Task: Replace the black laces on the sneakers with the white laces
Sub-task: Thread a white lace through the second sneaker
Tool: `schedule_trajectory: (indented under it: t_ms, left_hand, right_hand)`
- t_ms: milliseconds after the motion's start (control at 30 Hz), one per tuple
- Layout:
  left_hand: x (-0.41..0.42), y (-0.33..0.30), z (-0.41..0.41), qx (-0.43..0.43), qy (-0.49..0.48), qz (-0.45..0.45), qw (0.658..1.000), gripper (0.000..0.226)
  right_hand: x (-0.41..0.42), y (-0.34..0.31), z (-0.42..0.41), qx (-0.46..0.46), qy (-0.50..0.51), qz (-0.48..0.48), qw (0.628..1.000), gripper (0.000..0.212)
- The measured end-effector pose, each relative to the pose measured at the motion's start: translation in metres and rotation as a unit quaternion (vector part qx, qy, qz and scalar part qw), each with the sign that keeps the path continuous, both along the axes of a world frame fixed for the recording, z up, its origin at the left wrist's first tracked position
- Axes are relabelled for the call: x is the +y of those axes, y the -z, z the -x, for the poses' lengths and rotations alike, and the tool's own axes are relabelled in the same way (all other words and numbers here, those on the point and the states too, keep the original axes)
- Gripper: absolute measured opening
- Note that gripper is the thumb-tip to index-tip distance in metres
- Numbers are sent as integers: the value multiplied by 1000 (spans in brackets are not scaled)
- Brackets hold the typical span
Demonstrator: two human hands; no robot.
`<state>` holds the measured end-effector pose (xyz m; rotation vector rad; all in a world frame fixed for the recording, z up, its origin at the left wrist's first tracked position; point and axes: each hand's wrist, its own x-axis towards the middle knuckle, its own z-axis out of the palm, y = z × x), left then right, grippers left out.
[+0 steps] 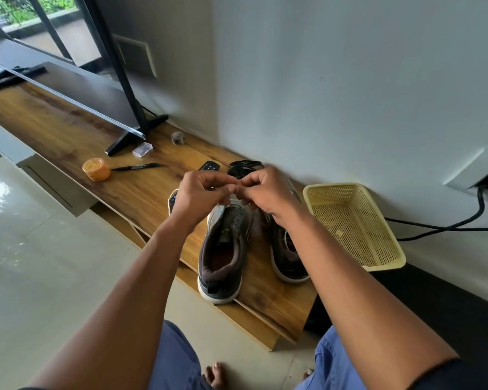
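Both hands' fingers [231, 187] meet curled above the left sneaker [223, 249].

Sneakers [223, 249] dark grey, white soles; basket [383, 249] pale yellow; tub [96, 169] orange.

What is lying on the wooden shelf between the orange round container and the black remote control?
In the head view, a black marker pen lies between the orange container and the remote, on the wooden shelf.
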<state>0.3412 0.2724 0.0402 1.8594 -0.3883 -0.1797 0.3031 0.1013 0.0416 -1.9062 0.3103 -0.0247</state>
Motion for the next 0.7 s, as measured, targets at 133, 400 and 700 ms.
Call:
schedule_trajectory:
  t_ms: [133, 400, 700]
  left_hand:
    - [4, 4, -4, -9, 3, -57, 998, 17]
    - [6, 14, -11, -70, 4, -203, 977, 15]
    - [2, 20, -10, -75, -4, -275, 959, 15]
  right_hand:
    - [2, 1, 2, 9, 4, 12, 1000, 10]
    - [9, 0, 3, 18, 29, 165, 986, 19]
    - [39, 3, 17, 77, -37, 376, 923, 42]
